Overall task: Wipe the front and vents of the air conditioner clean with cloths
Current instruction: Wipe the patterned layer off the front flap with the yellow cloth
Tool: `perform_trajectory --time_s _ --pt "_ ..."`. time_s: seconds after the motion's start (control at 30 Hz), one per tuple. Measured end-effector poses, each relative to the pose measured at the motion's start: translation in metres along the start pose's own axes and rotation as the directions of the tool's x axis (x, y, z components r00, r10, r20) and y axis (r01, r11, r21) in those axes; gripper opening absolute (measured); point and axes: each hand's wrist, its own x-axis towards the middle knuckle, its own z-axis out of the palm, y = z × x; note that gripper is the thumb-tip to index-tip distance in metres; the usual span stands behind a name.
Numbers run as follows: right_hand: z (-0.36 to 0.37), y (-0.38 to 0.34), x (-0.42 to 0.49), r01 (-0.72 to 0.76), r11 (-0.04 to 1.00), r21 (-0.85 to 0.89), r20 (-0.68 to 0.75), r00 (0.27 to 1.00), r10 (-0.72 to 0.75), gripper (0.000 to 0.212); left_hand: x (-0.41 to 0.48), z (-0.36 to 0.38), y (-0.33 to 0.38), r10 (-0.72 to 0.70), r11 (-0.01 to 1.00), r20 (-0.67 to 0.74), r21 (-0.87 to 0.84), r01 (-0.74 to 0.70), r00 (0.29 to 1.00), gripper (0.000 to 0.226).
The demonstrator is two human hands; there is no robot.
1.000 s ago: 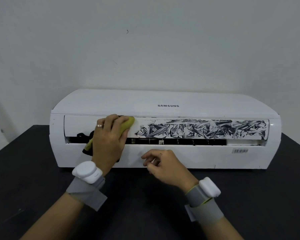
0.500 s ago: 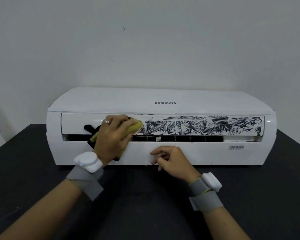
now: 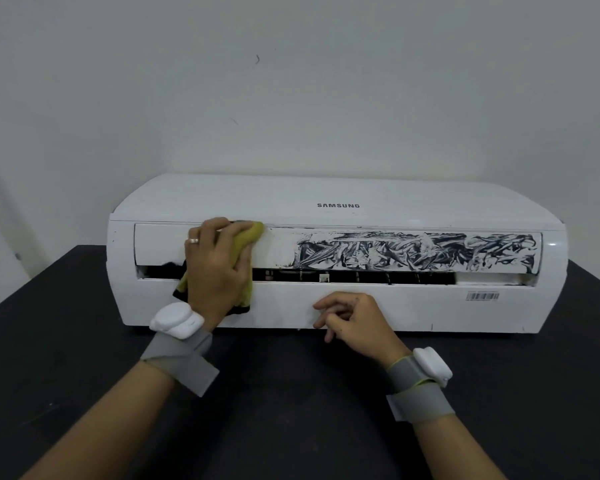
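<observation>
Black table (image 3: pixel 66 341), air conditioner (image 3: pixel 326 199), left hand (image 3: pixel 219 268) and cloth (image 3: pixel 248 237) perhaps over vent (image 3: pixel 361 276)

Glossy white plastic air conditioner (image 3: pixel 222 202), soft yellow cloth (image 3: pixel 248 239), matt black table (image 3: pixel 291 393).

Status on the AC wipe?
Left hand grips yellow-green cloth on white air conditioner flap. Right hand empty, at lower panel. Black smears cover flap's right. Nothing obstructing.

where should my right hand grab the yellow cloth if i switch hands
Probably best: pinch the yellow cloth at the bunched end poking out beyond the fingertips of the left hand, coming in from the right along the flap. That end is uncovered and faces the right hand; the rest lies under the palm or hangs flat against the front of the air conditioner.
</observation>
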Motion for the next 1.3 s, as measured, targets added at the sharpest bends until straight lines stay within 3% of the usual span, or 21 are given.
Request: perform_trajectory --time_s 0.03,0.1,0.2,0.27,0.33,0.4,0.47,0.5,0.53,0.6,0.7,0.77,0.83,0.97,1.1,1.17,1.23,1.3 --pt "0.000 0.001 0.000 -0.004 1.000 0.009 -0.003 1.000 0.004 0.028 -0.001 0.001 0.003 -0.071 0.997 -0.031 0.022 0.072 0.997 0.026" --pt "0.001 0.002 0.000 -0.004 1.000 0.023 -0.011 1.000 0.005 0.028 0.000 0.003 0.006 -0.059 0.997 -0.060 0.040 0.061 0.996 0.025" --pt "0.003 0.004 0.001 0.000 1.000 0.029 -0.021 1.000 0.000 0.027 0.004 0.004 0.004 0.216 0.976 0.044 -0.049 -0.213 0.976 0.027" --pt "0.004 0.005 0.001 -0.001 1.000 0.030 -0.024 1.000 0.002 0.026 0.008 0.004 0.004 0.426 0.903 0.139 -0.120 -0.412 0.894 0.029" --pt "0.004 0.005 0.001 -0.001 0.999 0.033 -0.028 1.000 0.002 0.026 0.013 0.004 0.001 0.528 0.849 0.181 -0.112 -0.516 0.830 0.031" --pt "0.003 0.005 0.000 0.000 0.999 0.035 -0.031 1.000 0.001 0.027 0.011 0.004 0.000 0.423 0.905 0.162 -0.032 -0.424 0.891 0.029" --pt "0.003 0.006 -0.001 0.006 0.999 0.033 -0.030 1.000 -0.005 0.027 0.006 0.005 0.006 0.119 0.992 0.050 0.028 -0.120 0.992 0.027" --pt "0.002 0.007 -0.002 0.006 0.999 0.033 -0.031 0.999 -0.005 0.028 0.003 0.007 0.011 0.006 0.999 -0.001 0.035 -0.006 1.000 0.026" --pt "0.003 0.006 0.000 0.007 0.999 0.038 -0.032 0.999 -0.006 0.028 0.002 0.007 0.012 -0.017 0.999 -0.028 0.041 0.018 0.999 0.026" --pt "0.004 0.006 0.000 0.000 0.999 0.044 -0.032 0.999 0.001 0.028 0.000 0.005 0.006 0.164 0.986 0.037 0.007 -0.164 0.986 0.026" --pt "0.004 0.006 0.002 -0.008 0.999 0.051 -0.031 0.999 0.010 0.027 0.006 -0.003 -0.012 0.520 0.854 0.199 -0.115 -0.508 0.830 0.022" --pt "0.003 0.005 0.003 -0.011 0.998 0.055 -0.033 0.999 0.012 0.025 0.008 -0.004 -0.016 0.622 0.781 0.263 -0.146 -0.607 0.737 0.018" --pt "0.004 0.005 0.003 -0.009 0.998 0.057 -0.039 0.999 0.011 0.024 0.008 -0.002 -0.016 0.625 0.778 0.270 -0.143 -0.611 0.733 0.016" --pt "0.005 0.006 0.003 -0.004 0.998 0.059 -0.051 0.999 0.007 0.025 -0.004 0.004 -0.007 0.424 0.906 0.198 -0.113 -0.409 0.884 0.021" --pt "0.006 0.009 0.002 -0.001 0.998 0.062 -0.069 0.998 0.005 0.026 -0.011 0.013 0.022 0.027 0.995 0.121 -0.099 -0.015 0.992 0.025" --pt "0.007 0.010 0.002 0.002 0.999 0.054 -0.080 0.997 0.002 0.026 -0.008 0.019 0.041 -0.205 0.972 0.083 -0.101 0.213 0.975 0.027" --pt "0.008 0.010 0.001 0.007 0.999 0.045 -0.091 0.996 -0.003 0.026 -0.005 0.025 0.061 -0.406 0.906 0.060 -0.106 0.410 0.912 0.027" --pt "0.008 0.010 0.001 0.014 0.999 0.039 -0.101 0.995 -0.010 0.026 -0.006 0.028 0.073 -0.516 0.848 0.068 -0.099 0.521 0.854 0.029"
